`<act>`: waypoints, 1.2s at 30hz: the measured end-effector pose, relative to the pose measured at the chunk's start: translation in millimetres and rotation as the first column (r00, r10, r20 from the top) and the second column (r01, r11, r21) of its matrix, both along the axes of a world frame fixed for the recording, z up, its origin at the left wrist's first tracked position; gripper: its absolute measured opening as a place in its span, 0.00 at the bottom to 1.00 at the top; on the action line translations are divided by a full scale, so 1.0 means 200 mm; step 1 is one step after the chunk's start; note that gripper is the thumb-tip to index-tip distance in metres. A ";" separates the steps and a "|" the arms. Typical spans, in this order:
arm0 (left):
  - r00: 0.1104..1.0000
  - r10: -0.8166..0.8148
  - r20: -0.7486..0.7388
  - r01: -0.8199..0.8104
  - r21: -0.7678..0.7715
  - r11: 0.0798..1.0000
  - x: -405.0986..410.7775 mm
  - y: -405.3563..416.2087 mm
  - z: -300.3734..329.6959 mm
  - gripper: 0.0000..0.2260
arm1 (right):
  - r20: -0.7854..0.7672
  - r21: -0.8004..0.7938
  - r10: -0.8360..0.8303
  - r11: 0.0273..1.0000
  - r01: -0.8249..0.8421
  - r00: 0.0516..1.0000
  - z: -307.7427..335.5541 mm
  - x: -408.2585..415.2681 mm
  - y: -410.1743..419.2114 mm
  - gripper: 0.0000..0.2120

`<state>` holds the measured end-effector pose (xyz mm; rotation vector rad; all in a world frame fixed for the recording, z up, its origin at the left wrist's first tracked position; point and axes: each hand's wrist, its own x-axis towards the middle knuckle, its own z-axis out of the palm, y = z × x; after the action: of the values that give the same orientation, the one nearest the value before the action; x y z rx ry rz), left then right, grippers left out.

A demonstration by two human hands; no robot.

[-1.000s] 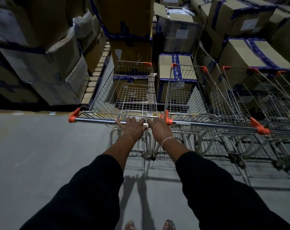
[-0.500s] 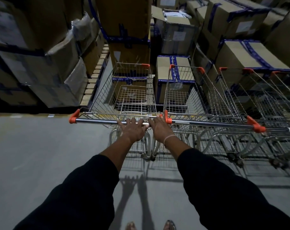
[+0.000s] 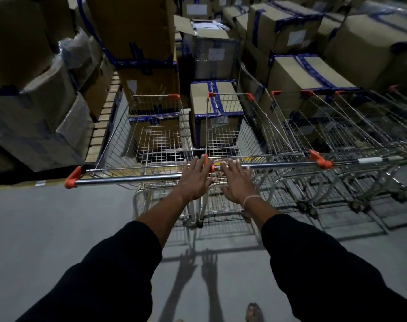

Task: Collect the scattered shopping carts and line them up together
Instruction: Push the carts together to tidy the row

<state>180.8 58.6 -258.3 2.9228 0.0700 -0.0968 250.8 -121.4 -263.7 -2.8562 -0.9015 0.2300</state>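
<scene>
Both hands are spread wide, gripping nothing: the left hand [image 3: 194,180] lies flat over the silver wire shopping cart's [image 3: 149,145] chrome handle bar [image 3: 128,179], right hand [image 3: 236,183] alongside at three o'clock, above the neighbouring cart [image 3: 239,135].

Leftmost cart [image 3: 149,140] stands beside the cart row [image 3: 314,135], boxes [image 3: 211,112] behind.

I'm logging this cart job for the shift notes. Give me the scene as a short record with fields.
place: storeroom with stacked boxes
left cart: beside the second cart, side by side
more carts: in a row to the right
left hand: fingers straight, over the left cart's handle
right hand: fingers straight, at the second cart's handle
floor: grey
</scene>
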 end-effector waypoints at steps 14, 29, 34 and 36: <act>0.987 0.160 -0.016 -0.160 -0.038 0.986 0.21 -0.16 -0.16 0.20 | -0.088 0.005 -0.180 0.983 0.181 0.980 -0.02 0.46 -0.58 0.23; 0.995 0.095 0.007 -0.095 0.004 0.995 0.15 -0.21 -0.11 0.22 | -0.088 0.027 -0.163 0.986 0.166 0.983 -0.02 0.49 -0.65 0.22; 0.998 0.049 0.032 -0.053 0.136 0.989 0.24 -0.40 -0.05 0.28 | -0.034 -0.055 -0.112 0.992 0.110 0.993 0.02 0.51 -0.75 0.29; 0.998 0.021 0.052 -0.027 0.131 0.991 0.30 -0.53 -0.04 0.28 | -0.024 -0.052 -0.094 0.994 0.093 0.995 0.02 0.54 -0.83 0.30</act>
<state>241.3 -46.5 -266.8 3.0536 0.1074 -0.0142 358.3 -288.3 -259.5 -2.9257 -0.7650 0.2827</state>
